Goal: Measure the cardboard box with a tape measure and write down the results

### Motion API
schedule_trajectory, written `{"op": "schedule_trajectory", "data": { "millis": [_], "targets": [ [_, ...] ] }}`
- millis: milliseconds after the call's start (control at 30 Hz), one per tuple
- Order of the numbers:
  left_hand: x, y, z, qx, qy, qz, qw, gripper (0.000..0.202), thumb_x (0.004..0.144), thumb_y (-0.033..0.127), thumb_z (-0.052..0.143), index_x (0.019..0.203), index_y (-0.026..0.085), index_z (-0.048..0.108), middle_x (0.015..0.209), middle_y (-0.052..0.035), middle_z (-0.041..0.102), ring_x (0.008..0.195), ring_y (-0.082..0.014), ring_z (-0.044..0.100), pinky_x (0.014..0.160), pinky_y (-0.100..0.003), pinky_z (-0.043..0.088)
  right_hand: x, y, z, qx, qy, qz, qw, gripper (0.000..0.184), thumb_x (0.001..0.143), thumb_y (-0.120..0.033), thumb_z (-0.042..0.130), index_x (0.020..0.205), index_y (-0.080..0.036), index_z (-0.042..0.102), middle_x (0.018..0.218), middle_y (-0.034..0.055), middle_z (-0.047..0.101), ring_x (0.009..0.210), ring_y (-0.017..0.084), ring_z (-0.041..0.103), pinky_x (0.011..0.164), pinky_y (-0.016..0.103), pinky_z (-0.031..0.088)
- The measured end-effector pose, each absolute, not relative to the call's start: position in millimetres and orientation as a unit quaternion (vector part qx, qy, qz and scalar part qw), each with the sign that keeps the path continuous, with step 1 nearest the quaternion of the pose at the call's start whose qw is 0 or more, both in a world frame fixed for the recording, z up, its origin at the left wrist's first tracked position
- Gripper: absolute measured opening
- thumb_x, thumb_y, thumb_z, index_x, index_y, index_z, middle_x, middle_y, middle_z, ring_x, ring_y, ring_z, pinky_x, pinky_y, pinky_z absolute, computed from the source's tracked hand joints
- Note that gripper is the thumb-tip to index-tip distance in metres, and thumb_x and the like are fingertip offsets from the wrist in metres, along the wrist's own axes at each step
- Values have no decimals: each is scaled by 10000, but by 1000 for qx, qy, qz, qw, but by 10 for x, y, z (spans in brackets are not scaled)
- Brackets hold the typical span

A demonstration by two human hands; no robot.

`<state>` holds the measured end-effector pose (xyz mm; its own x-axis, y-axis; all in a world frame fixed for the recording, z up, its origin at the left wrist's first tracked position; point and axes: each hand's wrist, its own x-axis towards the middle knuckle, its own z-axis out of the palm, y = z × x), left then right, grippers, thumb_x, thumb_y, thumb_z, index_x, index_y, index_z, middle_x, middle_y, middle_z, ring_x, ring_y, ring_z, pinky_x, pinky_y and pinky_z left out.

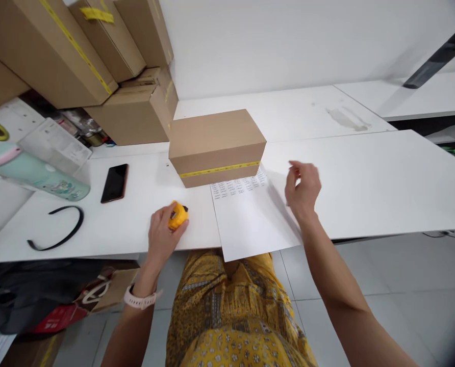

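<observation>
My left hand [162,232] grips a small yellow tape measure [178,216] by its case, close to the table's front edge. To the right, my right hand [304,186] hovers by the edge of a paper sheet [246,219], its fingers curled in a pinch. Whatever those fingers may hold is hidden or too small to make out. A closed cardboard box [218,148] with a yellow tape band along its front stands between and beyond both hands. It rests partly on the sheet, whose upper part carries rows of writing. The sheet's lower end hangs over the table edge.
Stacked cardboard boxes [135,107] fill the back left. A black phone [115,183], a dark curved band [76,227] and a mint-green bottle [55,176] lie or stand at the left. A dark upright post [437,58] rises at the back right of the white table [373,188].
</observation>
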<state>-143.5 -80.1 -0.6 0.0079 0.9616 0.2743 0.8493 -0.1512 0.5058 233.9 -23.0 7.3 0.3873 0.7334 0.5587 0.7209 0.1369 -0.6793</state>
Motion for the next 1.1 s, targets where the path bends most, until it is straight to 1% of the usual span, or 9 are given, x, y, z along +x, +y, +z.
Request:
{"op": "schedule_trajectory", "data": {
  "millis": [167, 267, 433, 567, 700, 800, 900, 1000, 1100],
  "targets": [
    [-950, -1270, 373, 716, 492, 275, 412, 507, 821, 343, 701, 1297, 223, 573, 1262, -99, 677, 1115, -254, 666, 982, -395, 537, 1563, -1052, 263, -450, -657, 477, 371, 395, 1030, -502, 476, 1268, -261, 680, 1169, 86, 734, 1036, 241, 680, 898, 410, 541],
    [-804, -1481, 508, 705, 452, 242, 490, 547, 773, 319, 753, 1271, 247, 537, 1243, -93, 666, 1093, -246, 665, 929, -372, 553, 1407, -1375, 296, -405, -640, 572, 315, 449, 1036, -547, 460, 1251, -238, 705, 1196, 88, 739, 1074, 235, 679, 930, 410, 537],
    [-1044, -1348, 640, 675, 443, 251, 534, 536, 752, 362, 748, 1239, 252, 550, 1205, -99, 684, 1026, -250, 686, 854, -377, 571, 1754, -1269, 465, -395, -627, 583, 332, 376, 967, -551, 600, 1111, -237, 748, 992, 59, 751, 804, 175, 654, 710, 345, 558],
    [-1481, -790, 1036, 660, 520, 320, 438, 578, 696, 434, 750, 1218, 237, 598, 1133, -90, 722, 946, -266, 682, 777, -380, 565, 2364, -536, 890, -509, -546, 444, 495, 191, 879, -366, 771, 815, -197, 709, 686, -14, 621, 584, 83, 516, 551, 260, 446],
    [-1933, -7, 1545, 652, 544, 374, 374, 517, 838, 378, 596, 1264, 85, 573, 1156, -85, 713, 1045, -226, 643, 919, -381, 502, 2865, 424, 1302, -532, -462, 358, 613, 252, 963, -148, 553, 714, -128, 580, 594, -63, 489, 556, -8, 486, 575, 254, 365],
    [-2184, 488, 1709, 631, 537, 376, 415, 490, 943, 315, 442, 1350, 61, 545, 1174, -26, 696, 1048, -152, 601, 937, -292, 440, 2929, 936, 1371, -558, -404, 370, 623, 292, 964, -103, 486, 680, -129, 545, 592, -72, 459, 525, -21, 444, 538, 233, 338],
    [-2289, 786, 1645, 579, 542, 403, 457, 552, 827, 380, 608, 1311, 115, 592, 1120, -33, 723, 958, -148, 615, 754, -197, 453, 2725, 1206, 1251, -580, -371, 359, 630, 298, 881, -38, 639, 646, -168, 511, 556, -68, 460, 480, 22, 401, 464, 193, 344],
    [-2238, 930, 1505, 573, 532, 403, 476, 597, 668, 421, 742, 1187, 136, 663, 1075, -100, 744, 886, -201, 631, 606, -221, 454, 2422, 1339, 1082, -597, -380, 366, 605, 307, 837, -78, 713, 646, -184, 496, 549, -61, 473, 504, 52, 422, 482, 197, 388],
    [-2105, 1009, 1431, 586, 508, 389, 497, 524, 670, 425, 759, 1107, 144, 697, 1056, -114, 745, 836, -200, 626, 577, -235, 451, 2183, 1415, 969, -591, -401, 381, 587, 253, 808, -113, 747, 681, -179, 538, 590, -44, 523, 548, 72, 466, 529, 215, 424]
  ]
}}
